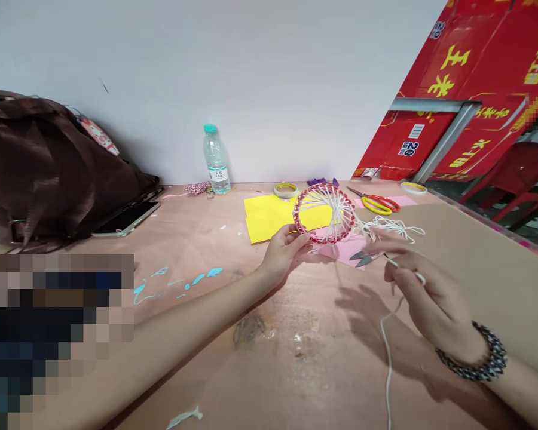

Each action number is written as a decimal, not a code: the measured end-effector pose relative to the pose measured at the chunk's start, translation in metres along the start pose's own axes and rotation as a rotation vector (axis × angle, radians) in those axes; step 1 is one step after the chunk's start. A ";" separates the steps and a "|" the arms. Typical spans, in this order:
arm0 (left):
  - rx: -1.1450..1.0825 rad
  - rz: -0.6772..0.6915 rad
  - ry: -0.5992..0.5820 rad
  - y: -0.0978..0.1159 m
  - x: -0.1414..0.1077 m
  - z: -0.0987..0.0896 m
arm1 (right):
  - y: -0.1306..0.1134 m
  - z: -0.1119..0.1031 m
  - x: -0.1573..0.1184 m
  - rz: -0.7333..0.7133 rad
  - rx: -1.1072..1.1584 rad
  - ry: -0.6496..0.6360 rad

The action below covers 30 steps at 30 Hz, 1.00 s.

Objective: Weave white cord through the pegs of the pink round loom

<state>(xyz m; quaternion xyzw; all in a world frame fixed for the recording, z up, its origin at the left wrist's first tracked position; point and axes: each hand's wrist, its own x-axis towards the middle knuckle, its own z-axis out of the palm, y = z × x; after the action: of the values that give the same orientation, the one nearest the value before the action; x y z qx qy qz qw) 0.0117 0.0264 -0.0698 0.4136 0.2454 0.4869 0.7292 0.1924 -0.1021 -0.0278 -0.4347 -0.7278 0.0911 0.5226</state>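
My left hand (pixel 287 246) pinches the lower left rim of a round hoop (pixel 296 215) wrapped in red and white, holding it up off the table. White threads (pixel 334 203) cross inside the hoop and bunch toward its right side. To the right, my right hand (pixel 424 283) is closed on a white cord (pixel 388 346), which hangs down toward the table's near edge. A dark thin tip shows at its fingers, too small to name. Beyond that hand lies a loose tangle of white cord (pixel 397 227). Grey blades (pixel 362 258) rest on pink paper (pixel 334 251) under the hoop.
Yellow paper (pixel 264 221), a tape roll (pixel 286 190) and scissors (pixel 379 204) lie behind the hoop. A water bottle (pixel 216 161) stands by the wall. At left are a brown bag (pixel 49 161) and a phone (pixel 128 219). Another tape roll (pixel 413 188) lies far right.
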 end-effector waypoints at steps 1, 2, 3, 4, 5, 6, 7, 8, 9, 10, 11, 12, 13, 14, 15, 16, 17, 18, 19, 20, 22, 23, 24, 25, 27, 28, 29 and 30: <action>-0.001 -0.002 0.003 0.000 0.000 0.000 | -0.001 0.004 -0.001 0.099 0.159 0.003; -0.002 -0.003 0.008 0.001 0.000 0.000 | -0.001 0.009 -0.002 0.211 0.308 0.038; -0.002 -0.004 0.013 0.001 0.000 0.000 | -0.002 0.013 -0.002 0.326 0.439 0.094; -0.003 -0.003 0.018 0.001 0.001 0.000 | -0.001 0.017 -0.003 0.441 0.546 0.144; -0.005 -0.003 0.024 0.001 0.001 0.000 | -0.001 0.020 -0.003 0.557 0.629 0.171; -0.006 -0.004 0.029 0.001 0.001 0.000 | -0.001 0.021 -0.003 0.674 0.686 0.156; -0.005 -0.007 0.033 0.001 0.002 -0.001 | 0.000 0.022 -0.004 0.775 0.712 0.103; -0.004 -0.009 0.039 0.001 0.002 -0.001 | 0.000 0.021 -0.004 0.847 0.696 0.030; -0.001 -0.012 0.046 0.001 0.002 -0.001 | 0.001 0.018 -0.004 0.873 0.631 -0.032; 0.002 -0.014 0.054 0.000 0.002 -0.001 | 0.001 0.015 -0.004 0.845 0.525 -0.063; 0.008 -0.017 0.058 0.000 0.002 -0.002 | 0.001 0.011 -0.004 0.762 0.393 -0.061; 0.013 -0.018 0.060 0.000 0.002 -0.002 | 0.001 0.007 -0.003 0.632 0.247 -0.034; 0.018 -0.019 0.061 0.000 0.002 -0.002 | 0.000 0.003 -0.002 0.472 0.101 0.006; 0.021 -0.021 0.061 0.000 0.002 -0.002 | -0.001 -0.001 -0.002 0.305 -0.023 0.038; 0.023 -0.023 0.062 0.000 0.002 -0.002 | -0.002 -0.004 -0.001 0.157 -0.105 0.050; 0.023 -0.024 0.064 0.000 0.002 -0.002 | -0.003 -0.005 -0.001 0.054 -0.124 0.040; 0.022 -0.024 0.066 0.000 0.002 -0.003 | -0.004 -0.005 -0.001 0.013 -0.073 0.015; 0.019 -0.022 0.067 0.000 0.002 -0.003 | -0.005 -0.003 -0.002 0.036 0.048 -0.016; 0.016 -0.018 0.067 0.000 0.002 -0.003 | -0.005 0.000 -0.002 0.111 0.225 -0.043; 0.012 -0.014 0.065 0.000 0.003 -0.003 | -0.005 0.004 -0.003 0.225 0.423 -0.053; 0.001 -0.006 0.063 0.000 0.003 -0.004 | -0.003 0.013 -0.004 0.498 0.722 -0.007; -0.004 -0.004 0.066 0.000 0.004 -0.004 | -0.002 0.017 -0.005 0.624 0.783 0.025; -0.007 -0.005 0.070 0.000 0.004 -0.004 | 0.000 0.021 -0.005 0.739 0.793 0.029; -0.006 -0.006 0.073 0.001 0.004 -0.003 | 0.002 0.022 -0.004 0.835 0.761 -0.008; -0.002 -0.005 0.079 0.001 0.003 -0.003 | 0.004 0.021 -0.003 0.891 0.600 -0.132; 0.000 -0.004 0.080 0.001 0.003 -0.003 | 0.005 0.018 -0.002 0.828 0.477 -0.165; 0.001 -0.003 0.081 0.001 0.003 -0.003 | 0.005 0.015 -0.001 0.700 0.333 -0.156; 0.001 -0.004 0.081 0.001 0.003 -0.003 | 0.004 0.010 -0.001 0.516 0.173 -0.105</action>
<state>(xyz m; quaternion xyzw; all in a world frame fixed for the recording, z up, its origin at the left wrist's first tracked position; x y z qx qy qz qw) 0.0106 0.0300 -0.0705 0.3933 0.2758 0.5018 0.7194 0.1859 -0.0973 -0.0348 -0.5541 -0.6086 0.3054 0.4789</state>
